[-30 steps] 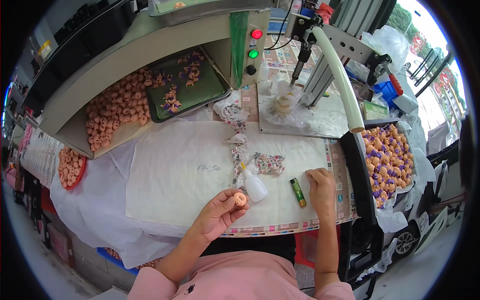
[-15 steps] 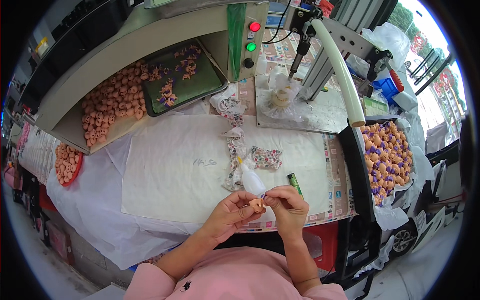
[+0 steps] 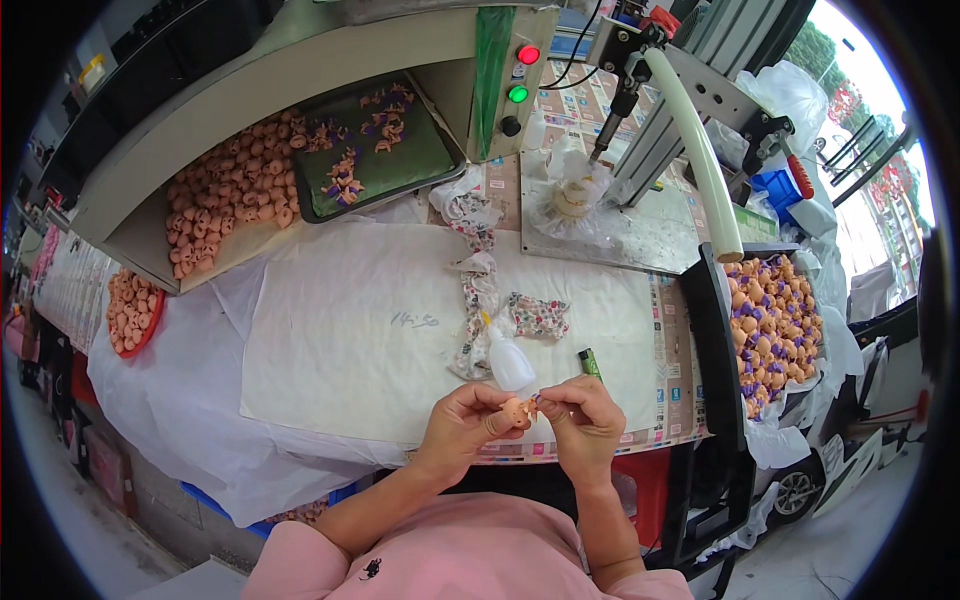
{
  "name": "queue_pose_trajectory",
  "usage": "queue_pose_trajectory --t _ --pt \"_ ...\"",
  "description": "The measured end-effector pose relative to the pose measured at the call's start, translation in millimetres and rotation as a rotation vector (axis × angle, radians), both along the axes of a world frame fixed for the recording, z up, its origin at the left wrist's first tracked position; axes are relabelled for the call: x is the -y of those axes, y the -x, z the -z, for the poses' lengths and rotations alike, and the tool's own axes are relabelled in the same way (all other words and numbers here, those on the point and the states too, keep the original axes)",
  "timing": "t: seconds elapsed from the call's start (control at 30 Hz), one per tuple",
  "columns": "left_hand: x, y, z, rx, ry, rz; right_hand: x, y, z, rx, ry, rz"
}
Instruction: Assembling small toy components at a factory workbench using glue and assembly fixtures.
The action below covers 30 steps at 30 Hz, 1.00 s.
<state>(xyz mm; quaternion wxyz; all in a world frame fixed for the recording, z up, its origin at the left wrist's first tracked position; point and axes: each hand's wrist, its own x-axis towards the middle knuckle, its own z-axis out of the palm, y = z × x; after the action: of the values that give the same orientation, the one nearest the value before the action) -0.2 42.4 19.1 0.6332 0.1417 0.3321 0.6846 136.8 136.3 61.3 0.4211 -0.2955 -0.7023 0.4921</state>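
Note:
My left hand (image 3: 458, 428) is closed around a small, round, peach-coloured hollow plastic piece (image 3: 515, 408), like a tiny doll head with holes. Against its right side, my right hand (image 3: 588, 428) pinches a small peach part with a bit of purple (image 3: 535, 404); the fingertips partly hide it. Both hands meet above the table's front edge. Just beyond them lies a white squeeze bottle (image 3: 511, 364) with a yellow tip, touching a floral cloth strip (image 3: 478, 285). A folded floral cloth (image 3: 538, 316) and a green lighter (image 3: 589, 362) lie nearby on white paper (image 3: 330, 350).
At the back left, a shelf holds a heap of peach pieces (image 3: 228, 205) and a dark tray (image 3: 415, 160) with peach-and-purple parts. A red basket (image 3: 155, 322) sits far left. A press machine (image 3: 612, 125) stands back right, beside a black-edged bin of purple-and-peach pieces (image 3: 770, 330).
My right hand has shifted slightly right, and more of the small peach-and-purple part shows between the hands. My left hand still holds the round piece. The whole view has shifted a little.

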Motion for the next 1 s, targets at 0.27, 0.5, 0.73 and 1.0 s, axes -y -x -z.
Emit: queue_pose_trajectory --t 0.27,0.5,0.73,1.0 --pt "-9 -1 -10 -0.086 -0.089 0.006 -5 -5 -10 -0.044 0.018 0.004" --pt "-14 -9 -14 -0.027 -0.05 -0.04 -2 -4 -7 0.035 -0.07 0.071" --pt "-23 -15 -29 0.09 0.041 -0.007 -29 -17 -33 0.153 -0.065 -0.046" --pt "-16 -27 -44 0.134 0.128 -0.056 -149 -5 -156 0.009 -0.925 0.11"
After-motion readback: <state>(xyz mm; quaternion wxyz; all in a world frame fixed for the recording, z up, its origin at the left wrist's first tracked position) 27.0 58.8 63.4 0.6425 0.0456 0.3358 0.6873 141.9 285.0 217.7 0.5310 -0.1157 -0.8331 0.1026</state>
